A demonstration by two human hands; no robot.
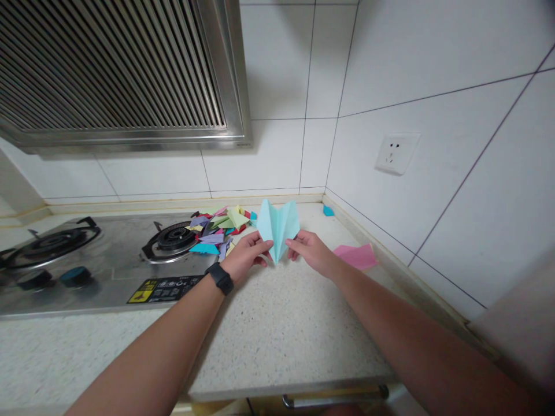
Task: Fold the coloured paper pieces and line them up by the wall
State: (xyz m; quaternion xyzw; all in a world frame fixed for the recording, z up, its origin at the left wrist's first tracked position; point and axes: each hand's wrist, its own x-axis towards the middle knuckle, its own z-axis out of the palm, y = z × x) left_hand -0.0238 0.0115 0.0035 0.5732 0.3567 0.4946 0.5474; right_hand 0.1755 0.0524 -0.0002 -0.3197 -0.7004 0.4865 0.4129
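Note:
A light blue paper airplane [278,228] is held up over the countertop, its pointed end towards me and its folded wings spread on both sides of a centre crease. My left hand [248,254] pinches its left wing near the point, thumb on top. On the other side my right hand [309,249] grips the right wing the same way. Several folded papers in many colours [221,228] lie heaped to the left, partly on the stove. Behind my right forearm lies a pink sheet of paper [358,256], partly hidden.
A steel gas stove [117,271] with burners and knobs fills the left of the counter [277,335]. Overhead at the left hangs a range hood [130,69]. A small blue folded paper [328,211] lies in the back corner. The right wall carries a socket [396,153].

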